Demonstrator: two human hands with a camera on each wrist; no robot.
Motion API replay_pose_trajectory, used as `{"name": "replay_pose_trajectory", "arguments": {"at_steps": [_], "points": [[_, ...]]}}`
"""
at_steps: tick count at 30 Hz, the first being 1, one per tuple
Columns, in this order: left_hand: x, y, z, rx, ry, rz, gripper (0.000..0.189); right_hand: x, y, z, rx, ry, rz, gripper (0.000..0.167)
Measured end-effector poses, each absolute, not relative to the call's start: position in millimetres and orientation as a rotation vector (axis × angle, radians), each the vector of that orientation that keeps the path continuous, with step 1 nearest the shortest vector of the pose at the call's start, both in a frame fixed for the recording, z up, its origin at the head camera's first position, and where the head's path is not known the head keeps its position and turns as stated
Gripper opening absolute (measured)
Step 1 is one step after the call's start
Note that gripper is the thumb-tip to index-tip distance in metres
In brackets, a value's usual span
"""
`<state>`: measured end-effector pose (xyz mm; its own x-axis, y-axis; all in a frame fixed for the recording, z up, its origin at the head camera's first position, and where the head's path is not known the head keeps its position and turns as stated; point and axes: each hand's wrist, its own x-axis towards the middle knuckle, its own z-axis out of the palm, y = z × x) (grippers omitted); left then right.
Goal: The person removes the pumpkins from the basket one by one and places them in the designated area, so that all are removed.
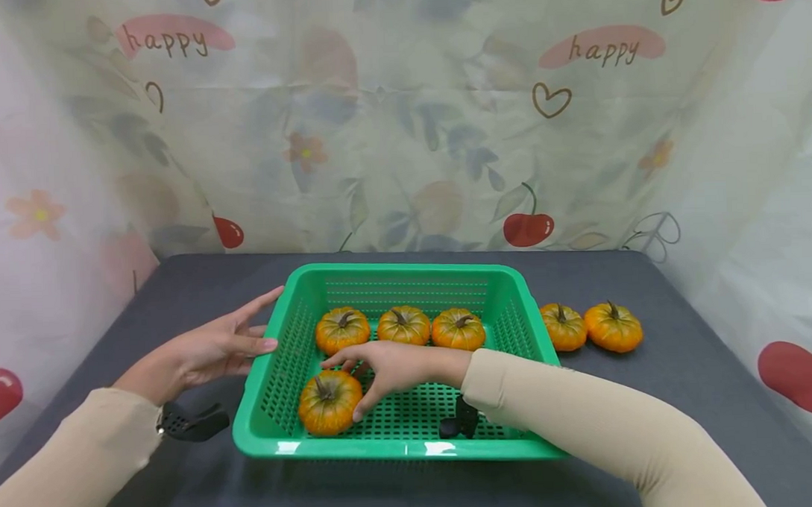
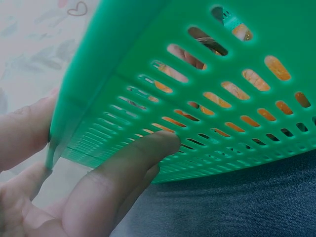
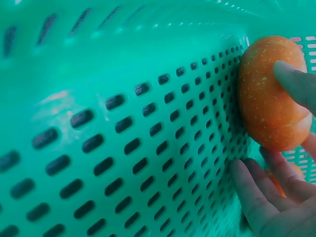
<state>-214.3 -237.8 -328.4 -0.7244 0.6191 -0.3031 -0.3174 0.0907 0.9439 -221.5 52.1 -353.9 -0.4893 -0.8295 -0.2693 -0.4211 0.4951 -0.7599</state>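
Observation:
A green plastic basket (image 1: 346,451) with slotted walls stands on the dark table. My left hand (image 1: 214,348) holds its left side, with thumb and fingertips at the rim; in the left wrist view, other fingers (image 2: 123,168) lie against the outer wall. Inside the basket, my right hand (image 1: 399,364) grips a small orange pumpkin (image 1: 320,409) at the front left. The right wrist view has the thumb on this pumpkin (image 3: 266,98) and fingers on its other side. Behind it sit three more pumpkins in a row: left (image 1: 335,334), middle (image 1: 403,328) and right (image 1: 458,331).
Two more pumpkins, one nearer (image 1: 562,330) and one farther right (image 1: 614,330), sit on the table (image 1: 659,394) by the basket's right side. A patterned curtain (image 1: 390,172) hangs behind the table and along both sides. Black wrist gear (image 1: 192,423) shows at the left wrist.

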Motion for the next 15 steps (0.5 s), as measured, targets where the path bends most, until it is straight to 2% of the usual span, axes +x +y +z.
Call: {"name": "replay_pose_trajectory", "arguments": {"at_steps": [15], "points": [[-214.1,-237.8,-329.8,0.300,1.680,1.724,0.094,-222.3,52.2,-357.7,-1.037,2.109,-0.851,0.072]]}}
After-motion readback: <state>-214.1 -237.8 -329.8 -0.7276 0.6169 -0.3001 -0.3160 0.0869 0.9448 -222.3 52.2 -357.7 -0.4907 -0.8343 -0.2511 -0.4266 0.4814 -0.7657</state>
